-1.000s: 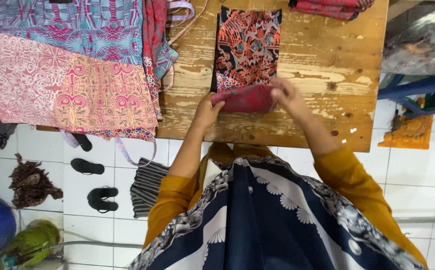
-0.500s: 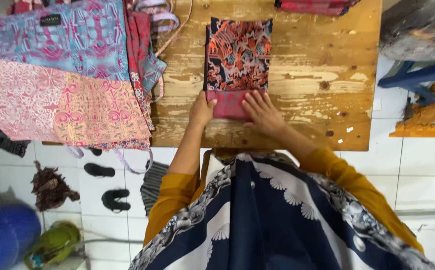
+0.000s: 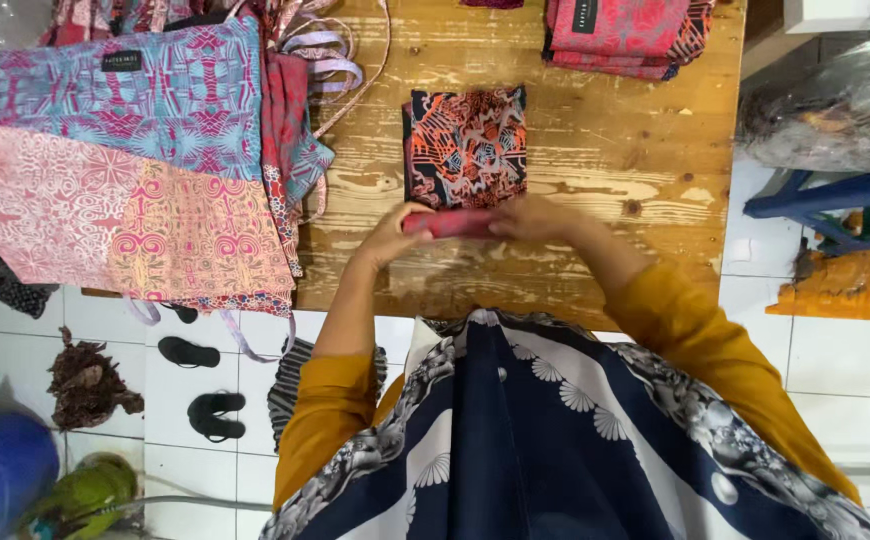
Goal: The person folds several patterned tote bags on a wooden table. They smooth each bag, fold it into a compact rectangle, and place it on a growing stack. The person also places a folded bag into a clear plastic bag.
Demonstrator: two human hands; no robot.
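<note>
1. The wooden counter (image 3: pixel 595 170) carries everything, and the work sits near the middle of it, a little toward the near edge.
2. Over the left edge hangs a big patchwork garment (image 3: pixel 125 190) in pink and blue prints, spread flat, its ties trailing off the counter; it looks unfolded and waiting.
3. At the far edge toward the right corner lies a stack of folded red cloths (image 3: pixel 620 35), neat and finished by the look of it.
4. The dark orange-patterned cloth (image 3: pixel 467 145) lies mid-counter, already narrowed to a tidy rectangle, its near end turned up into a red roll (image 3: pixel 450 222). The folding seems well along, with only the far flat part left to take in.
5. The left hand (image 3: pixel 395 232) is closed around the roll's left end, fingers curled over it.
6. The right hand (image 3: pixel 535 215) presses on the roll's right end, fingers wrapped across the top; both hands grip the same cloth.
</note>
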